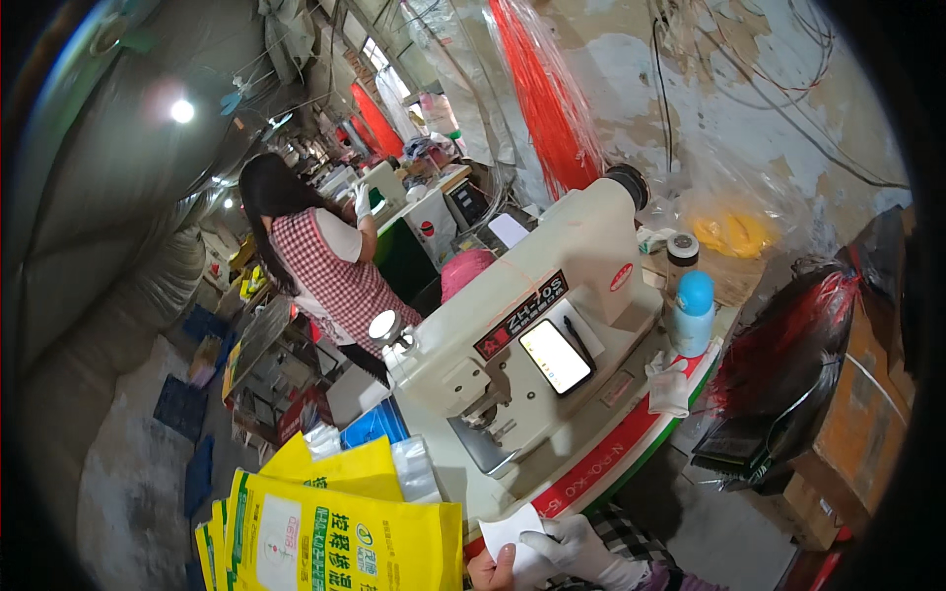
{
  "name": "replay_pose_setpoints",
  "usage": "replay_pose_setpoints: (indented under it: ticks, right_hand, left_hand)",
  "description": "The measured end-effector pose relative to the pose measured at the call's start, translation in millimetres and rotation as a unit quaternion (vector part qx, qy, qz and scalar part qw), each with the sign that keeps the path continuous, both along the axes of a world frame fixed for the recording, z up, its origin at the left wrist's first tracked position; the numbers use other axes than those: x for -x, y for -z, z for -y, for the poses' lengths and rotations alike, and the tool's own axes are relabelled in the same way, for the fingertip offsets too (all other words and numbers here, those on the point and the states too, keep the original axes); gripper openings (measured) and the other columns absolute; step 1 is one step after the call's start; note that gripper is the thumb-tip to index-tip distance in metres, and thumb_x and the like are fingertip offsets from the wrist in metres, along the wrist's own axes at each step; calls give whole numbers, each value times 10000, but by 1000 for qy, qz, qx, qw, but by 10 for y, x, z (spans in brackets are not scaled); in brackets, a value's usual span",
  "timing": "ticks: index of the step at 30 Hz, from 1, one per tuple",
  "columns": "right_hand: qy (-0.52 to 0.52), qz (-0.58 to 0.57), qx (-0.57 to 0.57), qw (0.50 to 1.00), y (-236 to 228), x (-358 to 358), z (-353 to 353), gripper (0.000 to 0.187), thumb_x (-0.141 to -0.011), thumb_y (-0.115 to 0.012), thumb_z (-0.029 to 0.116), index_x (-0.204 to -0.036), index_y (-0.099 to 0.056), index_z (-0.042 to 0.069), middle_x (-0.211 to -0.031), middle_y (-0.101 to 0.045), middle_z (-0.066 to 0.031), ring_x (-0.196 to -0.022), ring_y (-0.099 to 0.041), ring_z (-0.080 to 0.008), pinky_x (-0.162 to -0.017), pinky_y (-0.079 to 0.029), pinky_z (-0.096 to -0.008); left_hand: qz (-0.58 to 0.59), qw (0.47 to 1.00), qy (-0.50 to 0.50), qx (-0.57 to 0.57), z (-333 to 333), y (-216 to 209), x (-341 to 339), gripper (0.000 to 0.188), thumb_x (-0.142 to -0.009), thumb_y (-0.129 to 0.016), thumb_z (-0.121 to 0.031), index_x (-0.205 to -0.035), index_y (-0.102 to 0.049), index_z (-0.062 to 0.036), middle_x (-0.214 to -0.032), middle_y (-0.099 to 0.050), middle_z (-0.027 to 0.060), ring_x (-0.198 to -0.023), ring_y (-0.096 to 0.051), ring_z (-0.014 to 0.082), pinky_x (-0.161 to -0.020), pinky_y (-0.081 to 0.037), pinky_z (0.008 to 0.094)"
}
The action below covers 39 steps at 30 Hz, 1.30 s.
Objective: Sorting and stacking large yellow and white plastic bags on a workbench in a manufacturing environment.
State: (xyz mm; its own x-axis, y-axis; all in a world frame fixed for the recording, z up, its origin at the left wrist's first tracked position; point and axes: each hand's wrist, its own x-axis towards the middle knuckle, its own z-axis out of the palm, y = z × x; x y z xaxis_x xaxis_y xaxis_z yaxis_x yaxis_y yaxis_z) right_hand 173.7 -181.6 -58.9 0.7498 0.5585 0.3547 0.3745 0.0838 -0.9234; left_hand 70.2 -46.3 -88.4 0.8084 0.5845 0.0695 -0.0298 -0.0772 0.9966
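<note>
At the lower edge, my left hand (492,570), bare at the fingertips, pinches a curled white piece (512,530) that looks like paper or cloth. Closed on the same piece from the other side is my right hand (581,548), in a white glove. To the left of my hands lies a fanned stack of yellow printed bags (409,537). Just beyond stands a cream industrial sewing machine (443,374), its needle area facing the bags. A phone (557,357) with a lit screen rests on the machine, a black pen (578,337) beside it.
A blue bottle (694,325), a dark-lidded jar (681,251) and a white cloth or glove (670,389) are on the table's right side. Cartons (852,424) and dark bundled bags (734,448) crowd the right. A co-worker in a checked apron (330,266) stands farther back.
</note>
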Motion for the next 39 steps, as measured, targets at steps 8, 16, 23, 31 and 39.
replay_pose_setpoints:
  ticks: [8,16,23,31,39]
  right_hand:
    - [-23,-122,5,992,-62,72,6,164,-876,-636,135,-942,-693,-3,-730,-661,-123,-662,-627,-176,-628,-479,-302]
    - [-52,-212,-23,976,-166,129,-19,254,-904,-610,185,-1010,-682,-34,-737,-670,-91,-686,-602,-102,-660,-491,-285]
    - [-48,-191,-64,978,113,197,-82,228,-888,-584,91,-1050,-696,-23,-786,-695,-54,-685,-602,-94,-614,-484,-276]
    - [-56,-258,-65,962,-144,189,-75,205,-920,-574,123,-977,-679,-43,-696,-622,-18,-627,-539,-56,-559,-442,-255]
    - [-96,-240,5,966,-108,125,-99,300,-902,-629,197,-1078,-668,-42,-757,-683,-77,-698,-595,-84,-671,-499,-268]
  left_hand:
    - [8,998,0,-64,-94,218,25,163,-970,-543,-101,-980,-659,14,-718,-522,-50,-636,-399,43,-552,-315,234]
    - [29,1000,-5,-5,-66,186,72,189,-971,-533,-90,-1063,-652,24,-766,-568,-30,-654,-434,45,-575,-344,226]
    - [29,999,-5,30,-28,116,84,198,-969,-539,-94,-1077,-656,22,-782,-579,-31,-665,-441,39,-585,-354,219]
    - [49,998,-3,47,-84,193,83,195,-970,-542,-94,-1070,-662,23,-807,-590,-36,-699,-461,43,-616,-370,217]
    - [14,996,-13,87,-133,92,105,228,-978,-532,-97,-1139,-636,25,-902,-619,-15,-761,-500,53,-673,-403,224]
